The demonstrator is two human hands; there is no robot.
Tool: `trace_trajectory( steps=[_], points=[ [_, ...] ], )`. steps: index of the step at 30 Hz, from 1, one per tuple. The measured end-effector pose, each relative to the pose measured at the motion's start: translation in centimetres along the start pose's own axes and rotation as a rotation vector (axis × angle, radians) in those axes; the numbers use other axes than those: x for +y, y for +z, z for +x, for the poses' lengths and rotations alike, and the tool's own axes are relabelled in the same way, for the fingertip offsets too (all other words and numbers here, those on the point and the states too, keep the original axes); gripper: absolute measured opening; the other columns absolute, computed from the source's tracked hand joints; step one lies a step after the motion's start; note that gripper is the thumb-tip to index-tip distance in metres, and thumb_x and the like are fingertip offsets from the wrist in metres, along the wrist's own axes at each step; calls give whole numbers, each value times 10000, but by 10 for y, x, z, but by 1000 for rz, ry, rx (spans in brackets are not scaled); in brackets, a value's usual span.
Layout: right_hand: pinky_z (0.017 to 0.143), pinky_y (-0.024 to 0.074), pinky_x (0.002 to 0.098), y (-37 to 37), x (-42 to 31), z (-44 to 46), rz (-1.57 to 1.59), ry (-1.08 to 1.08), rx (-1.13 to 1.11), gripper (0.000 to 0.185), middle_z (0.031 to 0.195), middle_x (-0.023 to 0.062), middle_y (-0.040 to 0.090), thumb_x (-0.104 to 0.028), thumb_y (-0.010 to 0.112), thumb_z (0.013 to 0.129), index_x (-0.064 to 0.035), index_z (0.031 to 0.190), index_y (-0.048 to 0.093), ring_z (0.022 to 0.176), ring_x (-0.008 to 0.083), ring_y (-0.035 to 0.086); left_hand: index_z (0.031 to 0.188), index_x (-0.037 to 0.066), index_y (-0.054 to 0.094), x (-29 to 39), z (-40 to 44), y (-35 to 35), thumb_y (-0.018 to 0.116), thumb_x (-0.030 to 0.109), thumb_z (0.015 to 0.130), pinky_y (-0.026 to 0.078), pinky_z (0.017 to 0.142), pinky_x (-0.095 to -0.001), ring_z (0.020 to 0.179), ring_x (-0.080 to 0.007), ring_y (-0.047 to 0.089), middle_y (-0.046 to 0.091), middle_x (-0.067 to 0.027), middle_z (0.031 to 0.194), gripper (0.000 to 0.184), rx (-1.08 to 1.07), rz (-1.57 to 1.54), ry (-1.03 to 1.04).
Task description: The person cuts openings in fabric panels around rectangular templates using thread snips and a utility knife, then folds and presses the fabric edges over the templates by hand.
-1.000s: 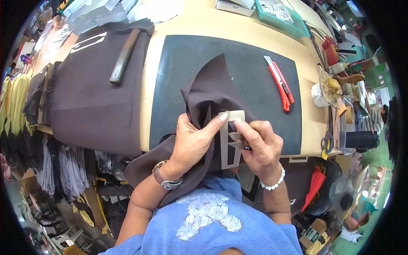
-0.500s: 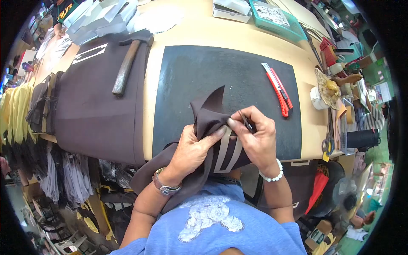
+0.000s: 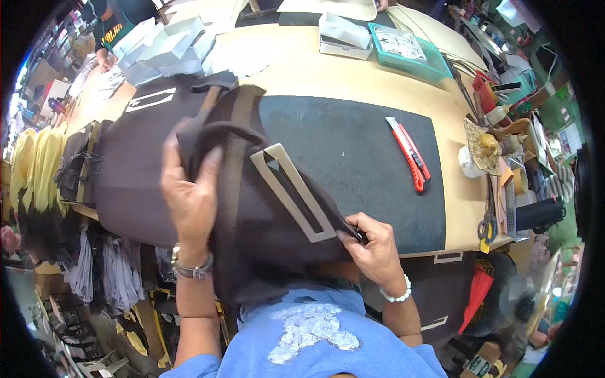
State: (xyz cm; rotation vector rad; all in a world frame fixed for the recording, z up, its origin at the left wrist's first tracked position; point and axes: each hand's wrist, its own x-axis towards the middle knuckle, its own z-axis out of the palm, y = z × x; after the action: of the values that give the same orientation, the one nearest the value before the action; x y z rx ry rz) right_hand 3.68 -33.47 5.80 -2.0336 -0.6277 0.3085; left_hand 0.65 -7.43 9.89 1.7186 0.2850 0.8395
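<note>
A dark brown fabric piece is lifted and spread between my hands, partly over the black mat. A pale rectangular frame with a long slot is on its face. My left hand, a little blurred, grips a folded-over part of the fabric between thumb and fingers. Down at the right, my right hand pinches the fabric's edge. A small dark tool shows within the right fingers; its kind is mostly hidden.
A red utility knife lies on the black mat. Another dark fabric piece covers the table's left side, with a hammer on it. Boxes and a teal tray stand behind; scissors hang at right.
The fabric, bunched between my hands before, is now opened out with the pale frame in full view. My left hand has moved left and up, the right one slightly down.
</note>
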Motion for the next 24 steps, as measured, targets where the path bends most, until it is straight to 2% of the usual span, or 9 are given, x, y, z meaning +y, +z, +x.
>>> trace_trajectory(
  steps=[2, 5, 8, 11, 13, 16, 18, 22, 24],
  points=[
    [579, 488, 337, 4, -11, 8, -142, -206, 103, 224, 786, 109, 603, -5, 642, 687, -26, 905, 592, 659, 256, 625, 1323, 31, 425, 24, 13, -11, 727, 96, 736, 309, 1050, -409, 1228, -248, 439, 481, -151, 1309, 663, 107, 468, 380],
    [523, 467, 340, 13, -29, 17, -213, -413, 127, 269, 744, 93, 587, 35, 635, 619, -34, 877, 604, 620, 269, 601, 1299, 55, 466, 88, 17, -9, 781, 224, 649, 189, 1095, -515, 1269, -284, 399, 487, -134, 1320, 742, -553, 952, 674],
    [526, 506, 337, 22, -39, 21, -216, -541, 99, 264, 778, 61, 581, -35, 649, 649, -83, 902, 589, 607, 236, 627, 1235, 75, 518, 90, 26, 1, 762, 305, 642, 172, 1063, -597, 1248, -252, 432, 531, -123, 1260, 681, -1322, 899, 638],
    [536, 512, 335, 22, -41, 19, -154, -576, 124, 325, 814, 57, 603, -31, 661, 622, -82, 936, 597, 622, 231, 636, 858, 41, 621, 85, 35, 15, 702, 177, 683, 431, 905, -428, 827, -286, 633, 640, -128, 782, 236, -1605, 1055, 504],
    [556, 522, 320, 21, -32, 20, -63, -595, 231, 386, 904, 87, 623, -138, 723, 685, -71, 1041, 590, 697, 230, 648, 723, 19, 612, 87, 47, 1, 632, 90, 696, 498, 669, -392, 664, -334, 624, 604, -152, 634, 78, -1427, 1010, 405],
    [589, 522, 299, 10, -14, 20, 95, -484, 373, 532, 968, 134, 614, -370, 723, 760, -32, 1134, 555, 779, 227, 638, 774, 20, 652, 106, 90, -51, 661, 163, 699, 495, 669, -401, 702, -336, 620, 623, -192, 735, 162, -923, 1255, 133],
    [544, 461, 258, 10, 7, 21, 275, -339, 417, 437, 880, 101, 595, -307, 650, 848, -9, 1150, 546, 665, 127, 574, 853, -3, 608, 92, 150, -160, 630, 166, 747, 475, 677, -418, 766, -332, 600, 605, -196, 821, 201, -511, 1742, 402],
    [506, 401, 231, 17, 32, 22, 379, -143, 430, 303, 761, 69, 574, -173, 548, 913, 2, 1161, 544, 589, 63, 484, 956, 21, 592, 108, 278, -460, 575, 196, 855, 483, 626, -353, 732, -229, 605, 617, -122, 873, 203, 299, 2298, 166],
    [522, 408, 234, 14, 25, 19, 361, -109, 408, 285, 742, 66, 575, -157, 540, 917, 5, 1152, 549, 604, 67, 494, 956, 13, 572, 121, 266, -470, 594, 188, 837, 485, 627, -337, 731, -211, 598, 608, -110, 869, 213, 375, 2286, -70]
  ],
)
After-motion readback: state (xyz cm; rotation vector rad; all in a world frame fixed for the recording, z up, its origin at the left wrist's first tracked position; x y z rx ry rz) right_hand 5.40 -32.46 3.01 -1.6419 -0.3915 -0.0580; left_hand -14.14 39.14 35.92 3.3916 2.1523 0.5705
